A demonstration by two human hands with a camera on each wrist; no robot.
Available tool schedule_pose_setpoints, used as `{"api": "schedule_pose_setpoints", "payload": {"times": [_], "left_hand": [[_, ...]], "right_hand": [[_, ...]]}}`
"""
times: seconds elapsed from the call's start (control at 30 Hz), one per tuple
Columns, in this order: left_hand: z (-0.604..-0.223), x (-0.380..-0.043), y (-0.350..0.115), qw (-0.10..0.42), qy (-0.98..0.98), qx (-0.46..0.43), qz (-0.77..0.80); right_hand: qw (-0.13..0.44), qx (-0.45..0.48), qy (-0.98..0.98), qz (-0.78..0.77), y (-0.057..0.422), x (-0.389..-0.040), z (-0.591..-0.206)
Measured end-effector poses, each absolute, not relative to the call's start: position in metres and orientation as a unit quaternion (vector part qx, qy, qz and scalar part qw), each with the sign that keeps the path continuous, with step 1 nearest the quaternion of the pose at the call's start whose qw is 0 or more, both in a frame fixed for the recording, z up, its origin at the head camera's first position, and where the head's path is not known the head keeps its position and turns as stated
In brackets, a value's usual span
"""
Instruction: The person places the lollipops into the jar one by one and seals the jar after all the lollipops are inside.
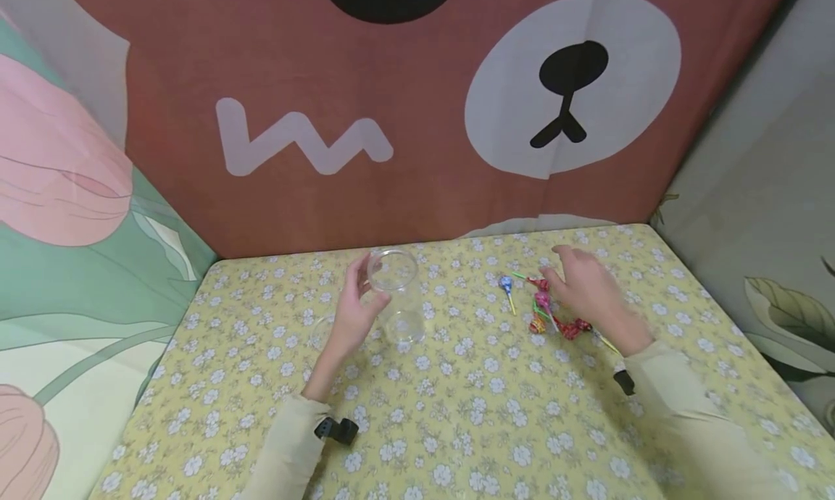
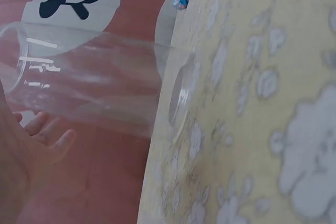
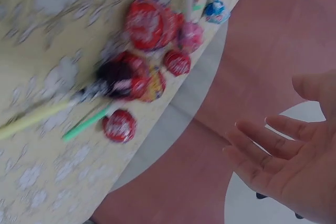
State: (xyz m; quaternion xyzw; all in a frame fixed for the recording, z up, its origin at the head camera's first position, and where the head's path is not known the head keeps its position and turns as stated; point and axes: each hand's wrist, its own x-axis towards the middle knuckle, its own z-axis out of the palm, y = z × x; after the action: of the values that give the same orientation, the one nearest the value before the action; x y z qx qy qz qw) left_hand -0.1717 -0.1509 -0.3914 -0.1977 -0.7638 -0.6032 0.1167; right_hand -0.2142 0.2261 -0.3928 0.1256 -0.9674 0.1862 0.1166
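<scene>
Right grip (image 1: 590,290), empty and loosely spread, hovers nearest the lollipops (image 1: 543,299), scattered below and left of it on the tabletop (image 1: 457,413); left grip (image 1: 355,313), well apart, curls round a clear jar (image 1: 401,301).

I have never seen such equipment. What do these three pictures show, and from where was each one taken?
There is no machine here: a person works bare-handed. The wide picture comes from a camera on the head, looking forward and down; the other two come from cameras on the left and right wrists. On the flowered tablecloth lie several wrapped lollipops and a clear round piece, perhaps a lid. A clear jar is upright, and the left hand holds it near its top. The right hand is raised near the lollipops, holding nothing.
</scene>
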Motion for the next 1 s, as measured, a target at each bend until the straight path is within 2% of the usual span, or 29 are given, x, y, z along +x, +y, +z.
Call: {"api": "schedule_pose_setpoints", "payload": {"times": [0.67,0.8,1.0], "left_hand": [[-0.395,-0.169,-0.131,0.144,-0.738,-0.209,-0.625],[-0.397,-0.169,-0.131,0.149,-0.737,-0.21,-0.625],[-0.397,-0.169,-0.131,0.146,-0.741,-0.205,-0.622]], "right_hand": [[0.121,0.188,-0.961,0.164,0.177,-0.229,-0.406],[0.11,0.196,-0.959,0.17,0.171,-0.231,-0.41],[0.057,0.186,-0.964,0.184,0.163,-0.235,-0.416]]}}
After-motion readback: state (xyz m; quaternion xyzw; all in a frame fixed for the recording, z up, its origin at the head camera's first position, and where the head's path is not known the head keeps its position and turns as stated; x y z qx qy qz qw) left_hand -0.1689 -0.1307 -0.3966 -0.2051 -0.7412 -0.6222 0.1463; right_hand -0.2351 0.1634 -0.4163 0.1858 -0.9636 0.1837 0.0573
